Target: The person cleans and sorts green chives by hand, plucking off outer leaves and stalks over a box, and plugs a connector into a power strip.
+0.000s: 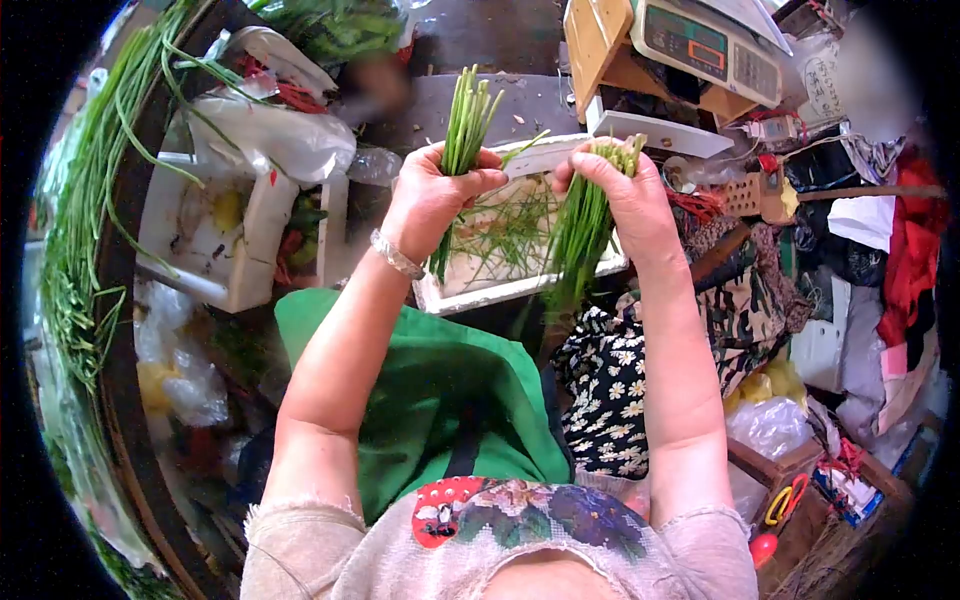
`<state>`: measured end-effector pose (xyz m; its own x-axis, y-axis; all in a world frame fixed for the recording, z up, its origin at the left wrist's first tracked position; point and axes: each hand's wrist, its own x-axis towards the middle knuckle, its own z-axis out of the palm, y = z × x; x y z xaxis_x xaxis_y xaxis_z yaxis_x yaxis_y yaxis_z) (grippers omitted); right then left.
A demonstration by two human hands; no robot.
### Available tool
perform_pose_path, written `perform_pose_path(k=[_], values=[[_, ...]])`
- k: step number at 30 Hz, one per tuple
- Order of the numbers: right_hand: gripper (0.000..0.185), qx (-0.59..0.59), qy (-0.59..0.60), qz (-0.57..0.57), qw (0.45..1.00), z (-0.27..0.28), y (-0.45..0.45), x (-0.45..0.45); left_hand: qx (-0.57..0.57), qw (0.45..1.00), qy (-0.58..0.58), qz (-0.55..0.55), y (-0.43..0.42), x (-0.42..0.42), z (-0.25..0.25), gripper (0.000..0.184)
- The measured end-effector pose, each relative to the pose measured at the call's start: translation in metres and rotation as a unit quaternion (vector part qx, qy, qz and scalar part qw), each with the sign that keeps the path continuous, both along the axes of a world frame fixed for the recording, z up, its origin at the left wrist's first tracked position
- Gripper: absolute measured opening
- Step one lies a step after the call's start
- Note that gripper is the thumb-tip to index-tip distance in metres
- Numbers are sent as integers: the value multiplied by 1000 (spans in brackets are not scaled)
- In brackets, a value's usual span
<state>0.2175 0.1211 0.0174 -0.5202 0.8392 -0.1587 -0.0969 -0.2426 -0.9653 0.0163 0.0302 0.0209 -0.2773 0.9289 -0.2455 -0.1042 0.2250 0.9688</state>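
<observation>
My left hand (pixel 435 190), with a bracelet at the wrist, is closed round a bundle of green stalks (pixel 468 125) whose cut ends point up. To its right, my right hand (pixel 625 190) grips a second, bushier bundle of thin green stalks (pixel 582 235), which hangs down from the fingers. The two bundles are apart. Below and between the hands is a white foam box (pixel 490 297) with loose green stems (pixel 515 225) inside. Both hands are above this box, and the right-hand bundle hangs across its right end.
Long green stalks (pixel 85 220) lie along the far left. Another white foam box (pixel 190 230) stands at left, beside plastic bags (pixel 285 135). A scale (pixel 705 50) sits on a wooden stand at the upper right. Orange-handled scissors (pixel 787 500) lie in a wooden box at lower right.
</observation>
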Motion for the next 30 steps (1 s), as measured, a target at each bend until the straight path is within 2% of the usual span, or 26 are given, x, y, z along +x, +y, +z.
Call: perform_pose_path(k=[4, 7, 10, 16, 17, 19, 20, 23, 24, 28, 30], values=[[13, -85, 97, -31, 991, 2, -1, -3, 10, 1000, -2, 3, 1, 4, -6, 15], [12, -71, 80, -49, 993, -7, 3, -7, -1, 1000, -21, -7, 1, 2, -6, 14], [14, -75, 75, -61, 993, -14, 0, -14, -3, 992, -127, -6, 1, 2, -5, 15], [9, -37, 56, -72, 995, -7, -3, -20, -8, 987, -159, -29, -1, 6, -4, 15], [9, 1, 56, -103, 993, -7, 1, -18, -8, 987, -159, -29, -1, 5, -5, 15], [8, -16, 63, -155, 986, 2, 7, -9, 1, 990, -138, -13, -1, -3, -8, 15], [9, 11, 81, -166, 983, -1, 16, -1, 6, 992, -130, -1, -1, -7, -7, 14], [7, -66, 191, -194, 960, 3, 26, 13, -5, 994, -108, 35, -1, -19, -12, 13], [7, -66, 189, -223, 954, 2, 30, 15, -14, 991, -126, 40, -3, -23, -14, 13], [9, -40, 173, -179, 968, 11, 24, 13, -41, 997, -62, 31, -3, -18, -10, 16], [10, -29, 155, -163, 974, 9, 20, 10, -36, 994, -102, 3, -4, -15, -12, 16]])
